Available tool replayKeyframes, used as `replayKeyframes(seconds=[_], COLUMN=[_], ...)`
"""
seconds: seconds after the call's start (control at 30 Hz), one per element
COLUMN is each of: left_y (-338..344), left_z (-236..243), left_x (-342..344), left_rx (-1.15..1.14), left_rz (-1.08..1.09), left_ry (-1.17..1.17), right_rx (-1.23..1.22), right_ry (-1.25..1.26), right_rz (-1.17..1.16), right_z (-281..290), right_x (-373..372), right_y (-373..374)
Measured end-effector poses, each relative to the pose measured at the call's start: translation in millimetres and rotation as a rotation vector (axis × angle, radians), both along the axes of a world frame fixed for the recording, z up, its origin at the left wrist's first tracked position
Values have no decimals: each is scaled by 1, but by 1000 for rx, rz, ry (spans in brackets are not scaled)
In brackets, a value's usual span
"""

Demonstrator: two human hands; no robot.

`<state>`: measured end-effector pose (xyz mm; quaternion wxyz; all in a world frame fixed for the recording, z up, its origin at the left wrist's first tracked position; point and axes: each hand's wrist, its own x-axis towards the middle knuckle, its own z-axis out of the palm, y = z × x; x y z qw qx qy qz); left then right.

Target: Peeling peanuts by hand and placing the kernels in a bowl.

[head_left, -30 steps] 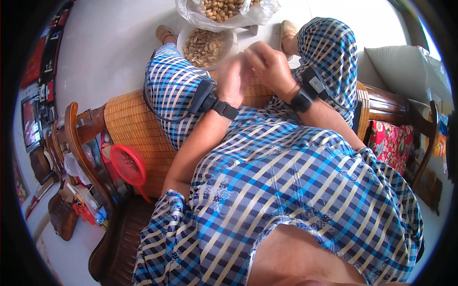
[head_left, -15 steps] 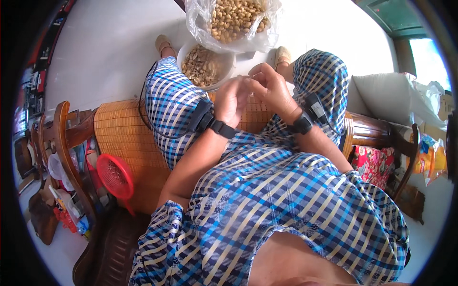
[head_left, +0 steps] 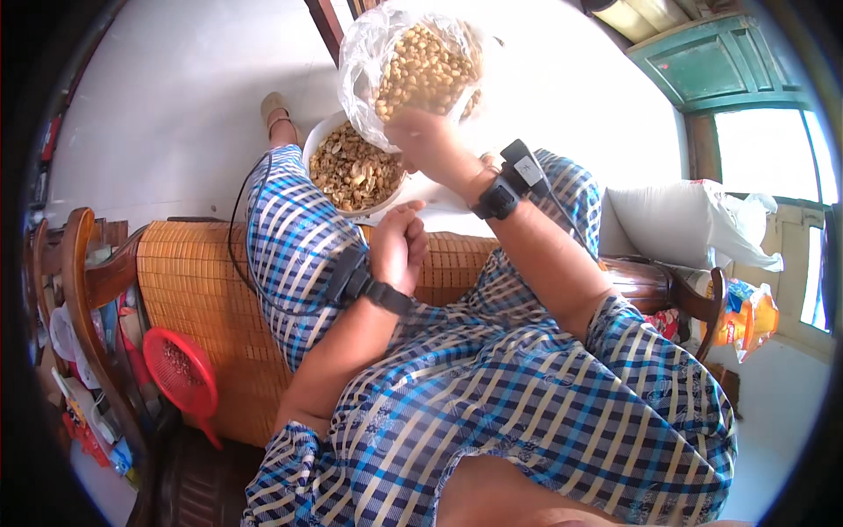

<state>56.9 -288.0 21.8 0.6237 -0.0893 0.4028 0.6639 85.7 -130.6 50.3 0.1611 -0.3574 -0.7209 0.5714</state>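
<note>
My left hand (head_left: 398,249) rests between my thighs, below the bowl, with its fingers curled closed; whatever it may hold is hidden. My right hand (head_left: 423,142), smeared by motion, reaches to the near edge of a clear plastic bag (head_left: 357,66) full of unshelled peanuts (head_left: 420,66); its fingers cannot be made out. Just under the bag, to the left, a white bowl (head_left: 313,149) holds broken shells (head_left: 349,174).
I sit on a wooden bench with a woven bamboo mat (head_left: 202,272). A red colander (head_left: 198,356) with small bits lies at my left. At the right are a white sack (head_left: 663,224), an orange packet (head_left: 742,325) and a green cabinet door (head_left: 711,61). Floor tiles surround the bowl.
My right hand has left my left hand and moved forward to the peanut bag. My left hand has stayed back, fingers curled. The view has shifted, showing more on the right.
</note>
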Motion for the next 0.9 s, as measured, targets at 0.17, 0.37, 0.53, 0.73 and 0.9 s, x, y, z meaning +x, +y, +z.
replayKeyframes(seconds=[0.17, 0.37, 0.53, 0.73, 0.9], left_y=[-10, 39, 50, 56, 60], left_z=[13, -15, -28, -39, -35], left_x=[3, -25, -33, -41, -40], left_rx=[-10, 72, 6, -18, -18], left_rz=[-42, -48, -9, -14, -63], left_ry=[28, 41, -10, 31, 50], right_rx=[527, 701, 467, 544, 258], right_ry=[-107, 2, -311, -334, -402], right_rz=[230, 76, -35, 81, 139], right_z=[-49, -93, -112, -128, -107], right_x=[3, -32, -92, -126, -88], right_y=[88, 214, 235, 246, 260])
